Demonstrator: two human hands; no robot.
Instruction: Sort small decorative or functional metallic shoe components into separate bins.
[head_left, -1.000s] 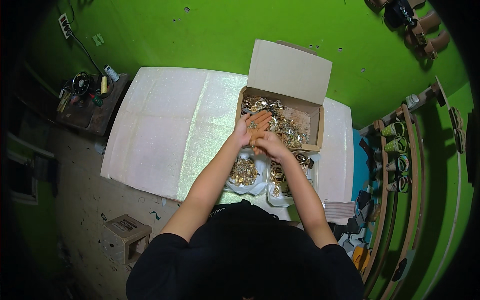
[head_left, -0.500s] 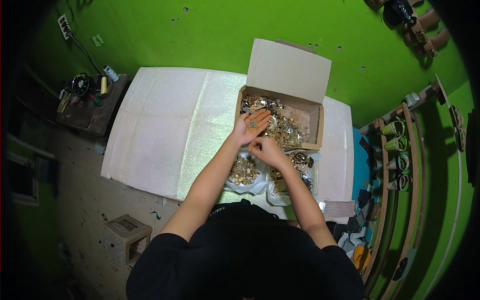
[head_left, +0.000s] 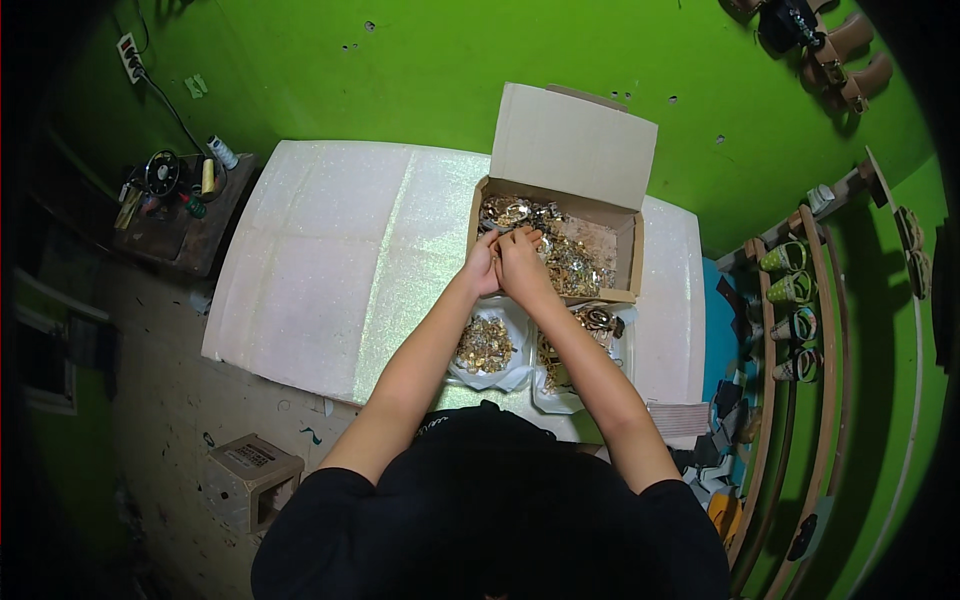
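Observation:
Over the open cardboard box [head_left: 566, 190] my two hands meet. My left hand [head_left: 482, 268] is turned palm up, and small metal pieces lay in it a moment ago; its palm is now mostly covered. My right hand [head_left: 521, 266] lies across that palm with its fingers bent down into it, and what the fingertips pinch is hidden. Inside the box is a heap of gold and silver metal fittings [head_left: 575, 262]. Nearer to me stand a white bag-lined container [head_left: 512, 378] of small gold pieces [head_left: 485, 345] and a clear tub [head_left: 558, 402] with larger dark and gold fittings [head_left: 598, 318].
The table has a shimmering white cover [head_left: 300, 260]. At the left a small dark table [head_left: 190, 235] carries thread spools [head_left: 222, 152]. To the right stands a wooden rack [head_left: 770, 420] with green shoes [head_left: 785, 257]. A wooden stool [head_left: 255, 475] is on the floor.
My right hand has moved up and left from beside the left palm and now covers it. The left hand has stayed nearly in place, its fingers now partly hidden.

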